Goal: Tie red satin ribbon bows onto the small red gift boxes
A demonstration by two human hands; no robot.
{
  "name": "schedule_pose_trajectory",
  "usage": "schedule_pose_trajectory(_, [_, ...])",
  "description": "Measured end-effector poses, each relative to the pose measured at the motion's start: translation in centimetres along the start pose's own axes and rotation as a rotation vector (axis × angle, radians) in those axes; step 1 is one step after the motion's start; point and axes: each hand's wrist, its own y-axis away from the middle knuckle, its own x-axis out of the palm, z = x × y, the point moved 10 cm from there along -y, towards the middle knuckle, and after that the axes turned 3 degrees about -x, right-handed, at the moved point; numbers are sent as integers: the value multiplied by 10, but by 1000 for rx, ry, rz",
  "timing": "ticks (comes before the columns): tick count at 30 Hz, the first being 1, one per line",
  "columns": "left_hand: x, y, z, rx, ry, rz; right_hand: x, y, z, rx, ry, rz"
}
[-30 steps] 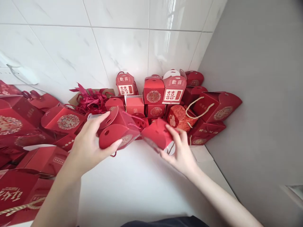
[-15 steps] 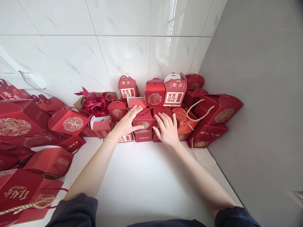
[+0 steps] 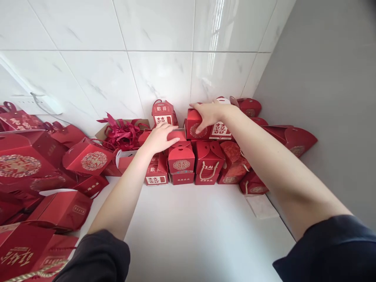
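My left hand (image 3: 161, 137) is spread over a small red box (image 3: 177, 135) in the upper row, fingers stretched to the right; whether it presses on it I cannot tell. My right hand (image 3: 210, 112) lies across the top of a red gift box (image 3: 196, 124) with a round emblem, its thumb down the front face. Some of its fingers are hidden behind the box. Just right of that box, partly behind the hand, is a box with a white double-happiness panel (image 3: 220, 131). Below stand a red box with a round emblem (image 3: 181, 161) and one with a gold rope handle (image 3: 209, 160).
An orange-red patterned box (image 3: 233, 156) and more red boxes (image 3: 296, 143) stand at the right by the grey panel (image 3: 329, 98). Dark pink ribbon (image 3: 123, 133) lies heaped behind. Many red boxes (image 3: 88, 158) fill the left. A white table (image 3: 173, 227) and tiled wall (image 3: 158, 74) surround them.
My right hand has moved up and back from the lower row to the upper red box. The rope-handled box below is now uncovered. My left hand stays near the same spot.
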Motion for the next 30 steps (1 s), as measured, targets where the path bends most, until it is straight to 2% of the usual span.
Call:
schedule_pose_trajectory(5, [7, 7, -5, 90, 58, 40, 1, -18, -16, -69, -50, 35])
schedule_pose_trajectory(8, [14, 9, -10, 120, 78, 75, -22, -25, -14, -160, -84, 10])
schedule_pose_trajectory(11, [22, 8, -14, 126, 94, 111, -52, -35, -14, -125, -83, -100])
schedule_pose_trajectory(13, [23, 7, -15, 116, 100, 108, -57, -40, -7, -113, -93, -79])
schedule_pose_trajectory(16, [24, 8, -13, 91, 106, 102, -61, -41, 12, -184, -172, -51])
schedule_pose_trajectory(18, [26, 9, -10, 67, 113, 106, -73, -40, 19, -230, -239, -133])
schedule_pose_trajectory(21, [27, 10, -6, 38, 127, 111, -88, -40, 13, -231, -254, -303])
schedule_pose_trajectory(24, [29, 9, -5, 26, 143, 110, -70, -51, 0, -169, -190, -281])
schedule_pose_trajectory(28, [31, 8, -8, 24, 159, 113, -22, -64, -7, -131, -89, -136])
schedule_pose_trajectory(30, [23, 11, -13, 25, 141, 72, 1, -67, -7, -115, -14, -70])
